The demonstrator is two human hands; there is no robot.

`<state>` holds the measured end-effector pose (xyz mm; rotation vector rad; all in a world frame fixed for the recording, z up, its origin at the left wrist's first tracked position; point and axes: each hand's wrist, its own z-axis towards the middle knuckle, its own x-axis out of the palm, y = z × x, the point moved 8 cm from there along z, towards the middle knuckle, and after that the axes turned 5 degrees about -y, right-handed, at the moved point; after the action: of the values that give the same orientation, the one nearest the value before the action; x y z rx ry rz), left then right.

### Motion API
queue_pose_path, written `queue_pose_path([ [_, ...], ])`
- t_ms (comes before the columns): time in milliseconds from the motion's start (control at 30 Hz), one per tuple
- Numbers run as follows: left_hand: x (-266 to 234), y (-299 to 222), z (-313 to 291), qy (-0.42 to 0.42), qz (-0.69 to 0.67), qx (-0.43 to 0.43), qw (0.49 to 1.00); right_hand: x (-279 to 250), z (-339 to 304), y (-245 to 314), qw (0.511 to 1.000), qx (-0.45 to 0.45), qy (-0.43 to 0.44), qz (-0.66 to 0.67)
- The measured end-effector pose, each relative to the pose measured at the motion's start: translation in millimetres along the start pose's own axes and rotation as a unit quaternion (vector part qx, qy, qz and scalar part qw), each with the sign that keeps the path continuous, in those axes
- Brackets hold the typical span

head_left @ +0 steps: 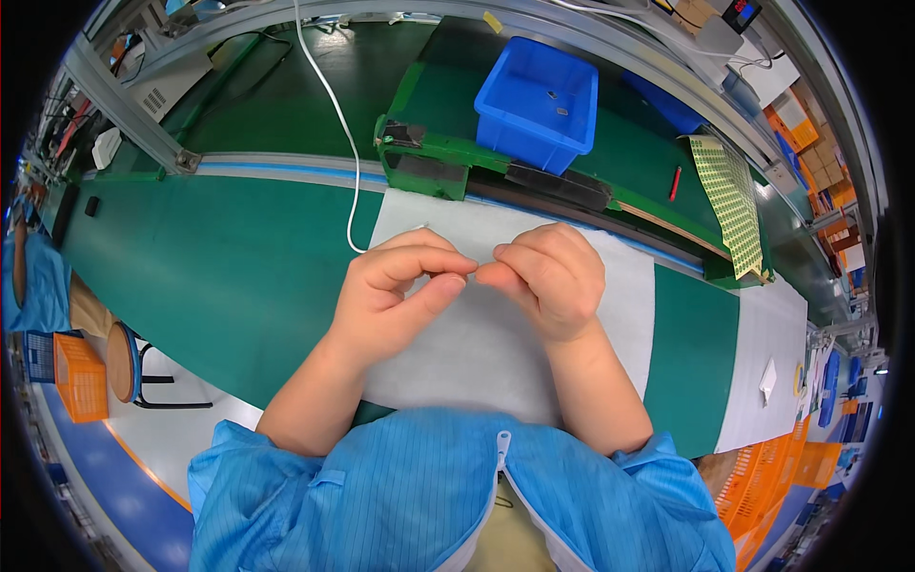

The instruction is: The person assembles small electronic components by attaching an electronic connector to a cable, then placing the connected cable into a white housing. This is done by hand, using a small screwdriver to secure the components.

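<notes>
Over a white sheet [477, 357] on the green bench, my two hands meet almost fingertip to fingertip. The thumb and index finger of my left hand [396, 286] are pinched together. My right hand [555, 276] is closed too, its thumb and index finger pressed close to the left fingertips. Whatever lies between the fingers is too small or hidden to name. A white cable [334, 100] hangs down and ends beside my left hand. Beyond my hands, a blue bin [534, 138] stands on a raised green shelf [434, 148], with a few tiny pieces inside.
On the shelf's right lie a red pen [676, 183] and a yellow-green sheet of small dots [726, 200]. A metal frame [129, 91] rises at the back left. Orange crates [762, 481] stand low on the right; a round stool [122, 362] is left, near another person's blue sleeve [43, 281].
</notes>
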<state>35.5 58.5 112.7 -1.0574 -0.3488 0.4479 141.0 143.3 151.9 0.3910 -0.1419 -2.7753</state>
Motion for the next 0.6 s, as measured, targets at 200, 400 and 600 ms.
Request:
queue_pose_path([
  [200, -1, -9, 2, -0.006, 0.092, 0.042, 0.995, 3, -3, -2, 1.000, 0.000, 0.009, -0.001],
  [400, -1, -14, 6, 0.017, 0.166, 0.072, 0.983, 9, -4, -5, 0.999, 0.021, 0.041, 0.016],
  [600, -2, -12, 7, 0.047, 0.238, 0.088, 0.966, 20, -11, -12, 0.994, 0.054, 0.092, 0.028],
])
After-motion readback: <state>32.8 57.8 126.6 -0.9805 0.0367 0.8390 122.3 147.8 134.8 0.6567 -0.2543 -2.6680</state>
